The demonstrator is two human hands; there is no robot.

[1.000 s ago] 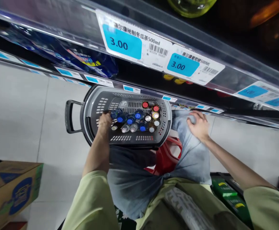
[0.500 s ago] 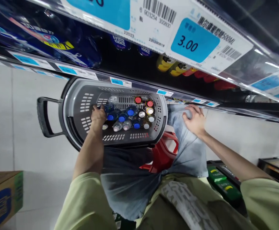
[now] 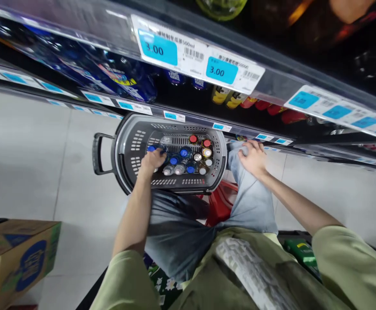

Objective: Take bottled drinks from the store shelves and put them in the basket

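Head view: grey basket [image 3: 129, 153] sitting just beside shelf [image 3: 198, 122]. Left hand [image 3: 153, 160] resting inside, fingers curling over blue-capped bottle [image 3: 151, 148]; cannot tell if grip is holding it. Bottle probably weighing moderately, feeling smooth, slippery, slightly squeezable; neck below cap likely offering best hold. Other bottles [image 3: 183, 153] crowding rightward. Right hand [image 3: 253, 159] draping over knee [image 3: 244, 183], fingers spreading, holding nothing.

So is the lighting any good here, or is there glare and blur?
In the head view, the left "3.00" price tag has readable digits but soft small print; pale glare streaks the shelf edge; the upper shelf sinks into darkness; the basket is lit enough to show bottle caps.
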